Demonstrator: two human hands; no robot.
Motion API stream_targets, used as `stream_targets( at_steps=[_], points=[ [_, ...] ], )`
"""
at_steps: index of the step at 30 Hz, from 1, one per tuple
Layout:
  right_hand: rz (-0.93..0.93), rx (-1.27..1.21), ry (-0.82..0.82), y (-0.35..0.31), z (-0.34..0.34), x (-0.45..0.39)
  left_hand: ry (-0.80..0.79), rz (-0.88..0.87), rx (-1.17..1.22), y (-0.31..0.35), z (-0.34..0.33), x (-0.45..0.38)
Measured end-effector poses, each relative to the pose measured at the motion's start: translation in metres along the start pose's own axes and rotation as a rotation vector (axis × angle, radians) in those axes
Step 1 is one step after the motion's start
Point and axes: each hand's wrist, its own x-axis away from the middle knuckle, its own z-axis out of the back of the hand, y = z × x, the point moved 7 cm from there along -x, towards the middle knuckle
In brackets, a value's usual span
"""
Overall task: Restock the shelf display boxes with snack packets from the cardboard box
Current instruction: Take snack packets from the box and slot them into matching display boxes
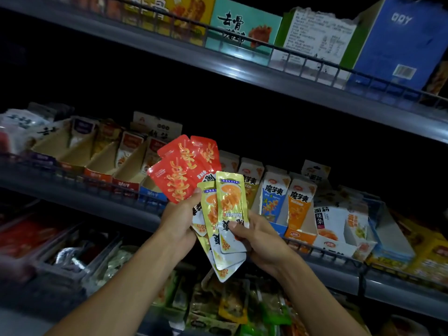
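Packets in hand, none shelved | left hand (180, 223) grips red packets (181, 166) | right hand (257, 235) pinches gold packets (229, 202) | display boxes (101, 156) at centre left gape half-empty

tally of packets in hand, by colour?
Red packets: 3, fanned in the left hand
Gold packets: at least 4, held between both hands, right hand pinching the front one; overlap hides any more
Total: at least 7
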Motion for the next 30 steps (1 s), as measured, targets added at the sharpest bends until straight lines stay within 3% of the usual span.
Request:
stream_targets(
  at_steps=[5, 11, 14, 19, 24, 27, 30],
  points=[
    [-0.004, 0.077, -0.018, -0.003, 0.011, 0.003, 0.071, -0.056, 0.017, 0.017, 0.009, -0.010],
    [0.062, -0.031, 0.155, -0.025, 0.061, 0.002, 0.278, -0.157, -0.051, 0.034, 0.035, -0.016],
    [0.117, 0.000, 0.132, -0.042, 0.056, -0.004, 0.232, -0.158, -0.126, 0.024, 0.028, -0.010],
    [0.033, 0.469, -0.041, -0.049, 0.023, -0.014, 0.083, -0.114, -0.133, 0.017, 0.008, -0.005],
    [0.012, 0.876, -0.246, -0.068, 0.005, -0.016, 0.034, -0.127, -0.371, 0.017, 0.010, -0.005],
    [0.089, 0.885, -0.143, -0.082, 0.010, -0.019, 0.038, -0.038, -0.282, 0.007, 0.016, -0.009],
    [0.097, 0.748, 0.121, -0.078, 0.030, -0.013, 0.102, -0.032, -0.139, 0.003, 0.021, -0.009]
  ],
)
